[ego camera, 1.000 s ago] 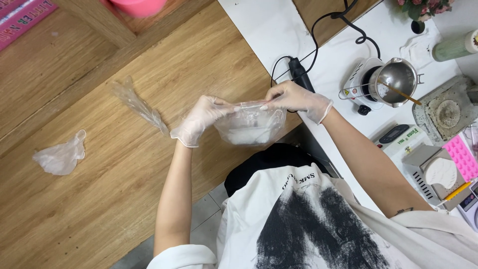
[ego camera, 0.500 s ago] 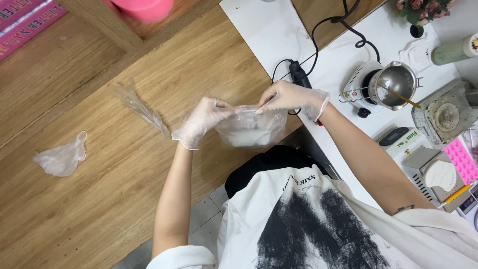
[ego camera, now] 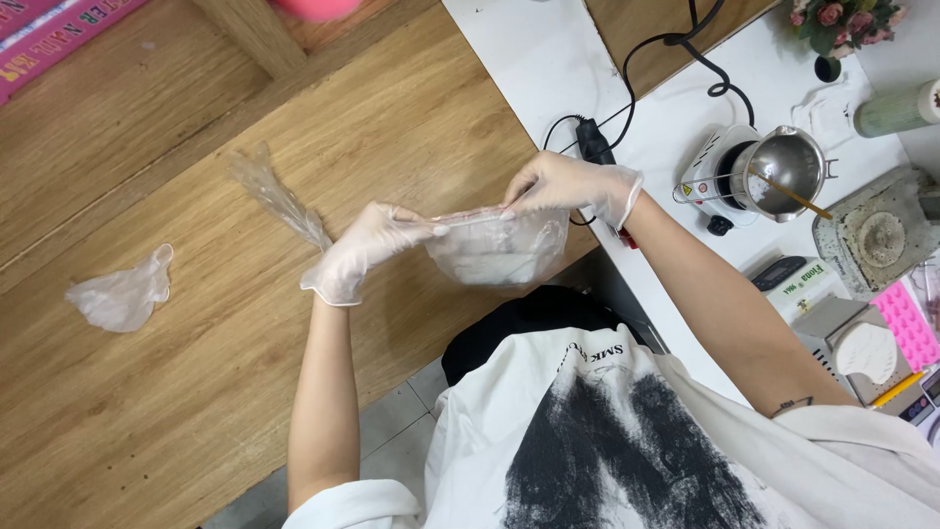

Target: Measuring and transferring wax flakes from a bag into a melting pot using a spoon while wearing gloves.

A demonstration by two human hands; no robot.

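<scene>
A pale wooden bench [ego camera: 196, 392] with long straight grain fills the left of the view, and a smooth white bench [ego camera: 548, 69] adjoins it on the right; grey floor tiles show below the person's white, black-smeared shirt. Over the wooden bench's near edge both gloved hands hold a clear plastic bag [ego camera: 499, 250] with whitish matter inside, soft and crumpled, hanging open-mouthed between them. The left hand [ego camera: 367, 250] has its fingers pinched shut on the bag's left rim; the right hand [ego camera: 568, 186] has its fingers closed on the right rim, stretching the top edge taut. To the left of the bag a twisted strip of clear film [ego camera: 279, 196] lies on the wood, and farther left a limp, cloudy spare glove [ego camera: 122, 294]. To the right of the bag, on the white bench, a shiny steel pot [ego camera: 788, 167] sits on a small electric hotplate [ego camera: 720, 171] with a thin wooden stick [ego camera: 793, 196] resting in it; a black cable [ego camera: 666, 59] curls behind. Beyond lie a round grey mould [ego camera: 876, 240] and a pink silicone tray [ego camera: 911, 323].
</scene>
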